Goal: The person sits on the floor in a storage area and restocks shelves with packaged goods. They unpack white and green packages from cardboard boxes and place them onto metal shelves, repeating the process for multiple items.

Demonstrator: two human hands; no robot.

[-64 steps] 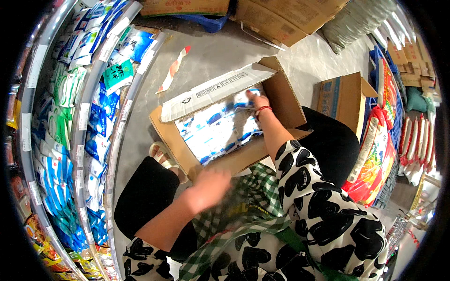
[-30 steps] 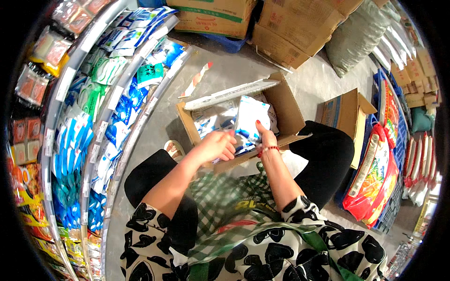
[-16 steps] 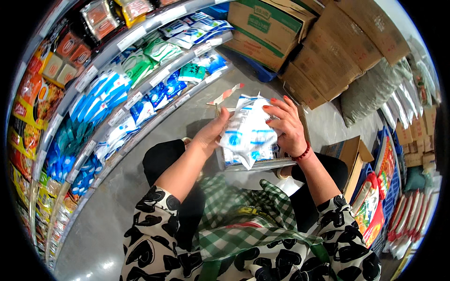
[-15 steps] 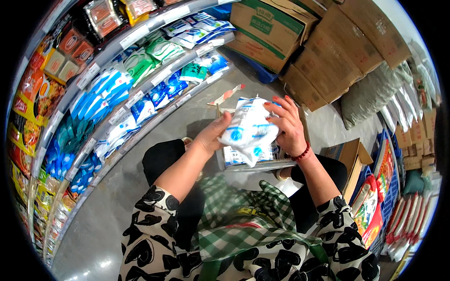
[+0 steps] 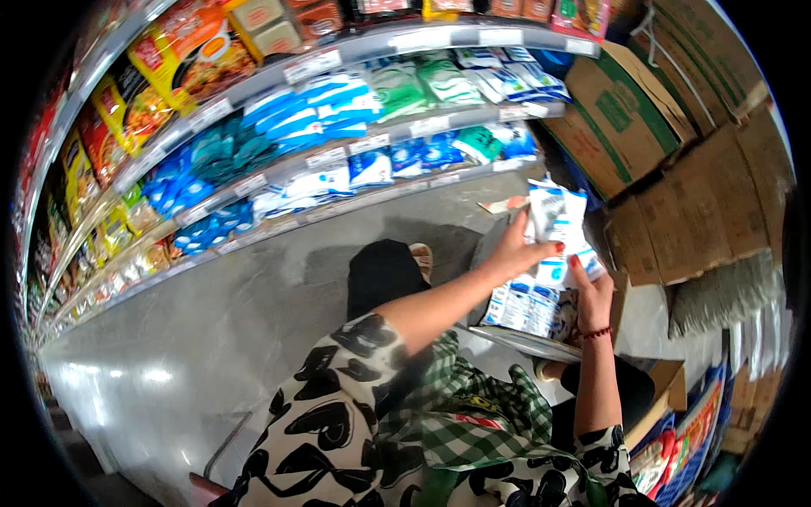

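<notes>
Between my hands I hold white-and-blue plastic packets [image 5: 557, 218], which look like bagged salt or powder; how many is hard to tell. My left hand [image 5: 517, 251] grips their left side, with the thumb across the front. My right hand [image 5: 593, 291] holds the lower right corner, its thumb pressed on the front. Just below the packets stands an open cardboard box [image 5: 528, 345] on the floor between my knees. More white-and-blue packets [image 5: 525, 306] lie inside it, partly hidden by my hands.
Shelves [image 5: 427, 127] curve across the left and far side, stocked with blue, white and green packets [image 5: 405, 89] and yellow noodle packs [image 5: 190, 55]. Stacked cartons [image 5: 676, 203] and a grey-green sack [image 5: 726, 291] stand at right. A blue crate [image 5: 693, 456] sits at lower right.
My view has turned left, so the shelves fill more of it and the box appears further right. My hands now hold the packets upright, with both thumbs on the front.
</notes>
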